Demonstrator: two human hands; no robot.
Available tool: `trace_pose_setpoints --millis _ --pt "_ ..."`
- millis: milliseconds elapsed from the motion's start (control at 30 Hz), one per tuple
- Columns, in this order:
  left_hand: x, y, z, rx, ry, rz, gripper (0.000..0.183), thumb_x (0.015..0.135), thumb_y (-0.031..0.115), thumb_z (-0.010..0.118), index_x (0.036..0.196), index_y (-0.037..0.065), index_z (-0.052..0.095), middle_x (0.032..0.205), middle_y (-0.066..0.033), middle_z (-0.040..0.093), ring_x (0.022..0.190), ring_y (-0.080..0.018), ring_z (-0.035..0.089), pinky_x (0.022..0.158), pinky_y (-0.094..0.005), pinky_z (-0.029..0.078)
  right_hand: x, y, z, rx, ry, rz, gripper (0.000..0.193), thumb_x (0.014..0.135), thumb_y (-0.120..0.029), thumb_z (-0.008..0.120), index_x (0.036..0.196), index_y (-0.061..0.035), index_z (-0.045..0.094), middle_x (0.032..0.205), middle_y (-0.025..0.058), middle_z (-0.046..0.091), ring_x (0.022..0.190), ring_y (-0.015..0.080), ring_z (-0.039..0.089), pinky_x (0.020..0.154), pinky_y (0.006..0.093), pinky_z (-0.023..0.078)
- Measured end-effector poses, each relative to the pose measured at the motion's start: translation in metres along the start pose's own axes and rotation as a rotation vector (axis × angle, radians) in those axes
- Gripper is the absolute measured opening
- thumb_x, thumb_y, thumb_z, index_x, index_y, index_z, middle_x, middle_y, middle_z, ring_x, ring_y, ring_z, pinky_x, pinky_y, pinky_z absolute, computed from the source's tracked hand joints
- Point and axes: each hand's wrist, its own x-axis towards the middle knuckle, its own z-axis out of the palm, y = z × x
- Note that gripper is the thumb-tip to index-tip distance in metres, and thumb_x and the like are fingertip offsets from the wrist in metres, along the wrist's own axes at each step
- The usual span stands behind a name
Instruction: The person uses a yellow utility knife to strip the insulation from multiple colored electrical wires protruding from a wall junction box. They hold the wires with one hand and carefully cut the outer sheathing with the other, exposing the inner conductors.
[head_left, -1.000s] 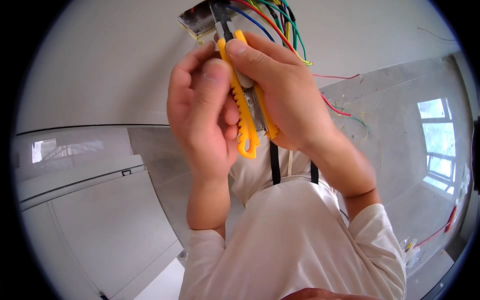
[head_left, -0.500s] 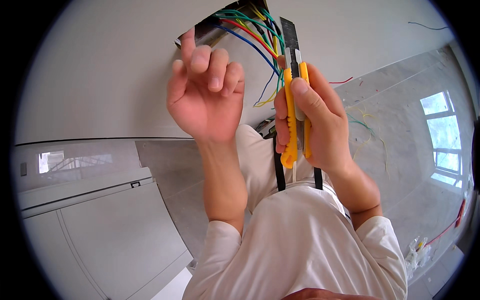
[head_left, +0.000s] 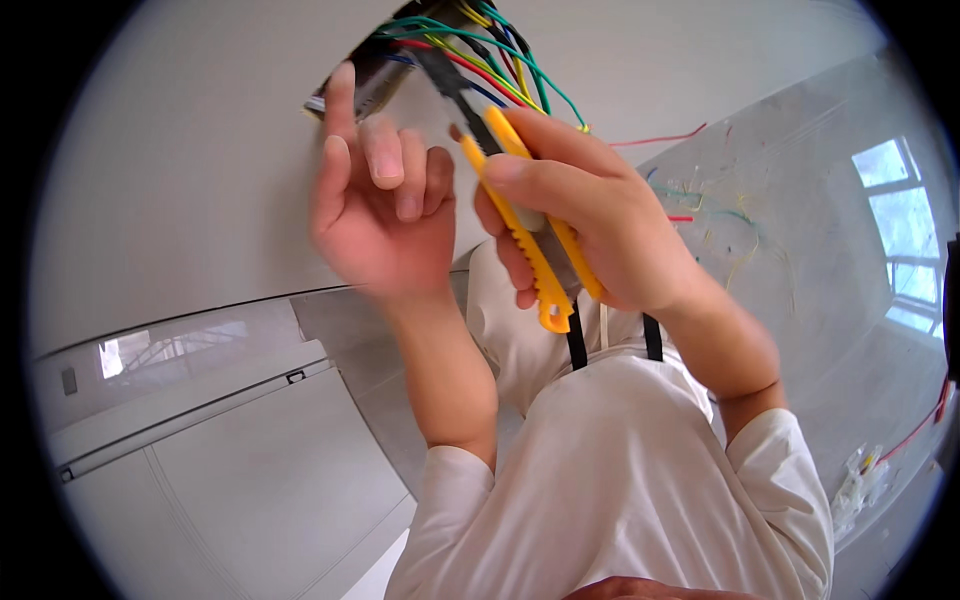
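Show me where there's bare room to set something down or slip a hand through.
Set down: grey floor between the right forearm, wire scraps and plastic wrapping.
Pass a hand: along the white wall, left of the left hand.
Crowded: around the wall opening, with coloured wires, left hand, and yellow knife in the right hand.

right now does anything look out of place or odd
Yes: thin green and yellow wire scraps litter the glossy grey floor, seemingly uncleared, beyond the right hand holding the yellow utility knife.
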Motion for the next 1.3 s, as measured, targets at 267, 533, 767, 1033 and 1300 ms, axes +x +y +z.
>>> trace_pose_setpoints --millis 267,533,767,1033,1300 --pt "-0.021 -0.01 0.063 0.481 0.565 0.096 0.055 0.106 0.037 0.053 0.134 -0.01 0.058 0.118 -0.0187 0.067 0.067 -0.0176 0.063 0.061 -0.0303 0.053 0.027 -0.015 0.009 -0.015 -0.089 0.017 0.023 0.101 -0.02 0.055 0.095 0.0012 0.06 0.071 0.0104 0.066 0.064 0.0168 0.063 0.061 0.0331 0.05" --pt "-0.013 0.007 0.067 0.582 0.381 -0.014 0.057 0.097 0.037 0.069 0.126 -0.01 0.055 0.105 -0.0134 0.068 0.055 -0.0098 0.058 0.042 -0.0235 0.045 0.037 -0.011 0.025 0.015 -0.052 -0.016 0.02 0.102 -0.02 0.055 0.101 -0.0005 0.06 0.074 0.0087 0.065 0.067 0.0139 0.062 0.061 0.0296 0.049" --pt "-0.001 0.0 0.083 0.573 0.569 0.061 0.07 0.08 0.021 0.091 0.129 -0.009 0.052 0.104 -0.0109 0.067 0.077 -0.0087 0.061 0.069 -0.0211 0.051 0.047 -0.006 0.04 -0.005 -0.032 -0.052 0.017 0.105 -0.022 0.056 0.105 -0.0043 0.059 0.091 0.0028 0.064 0.081 0.0098 0.061 0.07 0.027 0.05" --pt "-0.019 0.014 0.052 0.426 0.476 0.084 0.079 0.076 0.023 0.093 0.133 -0.009 0.05 0.118 -0.0129 0.065 0.101 -0.0158 0.063 0.093 -0.0269 0.052 0.046 -0.003 0.059 0.054 -0.066 0.045 0.018 0.105 -0.016 0.055 0.116 -0.0025 0.058 0.092 0.0038 0.063 0.076 0.0109 0.063 0.066 0.0278 0.054" --pt "-0.031 0.028 0.041 0.226 0.447 0.076 0.077 0.08 0.026 0.093 0.134 -0.007 0.048 0.115 -0.0111 0.064 0.101 -0.0145 0.063 0.09 -0.0269 0.053 0.05 0.004 0.091 -0.106 0.128 0.097 0.013 0.105 -0.016 0.055 0.109 -0.0047 0.059 0.089 0.003 0.062 0.072 0.0115 0.062 0.063 0.0283 0.053"
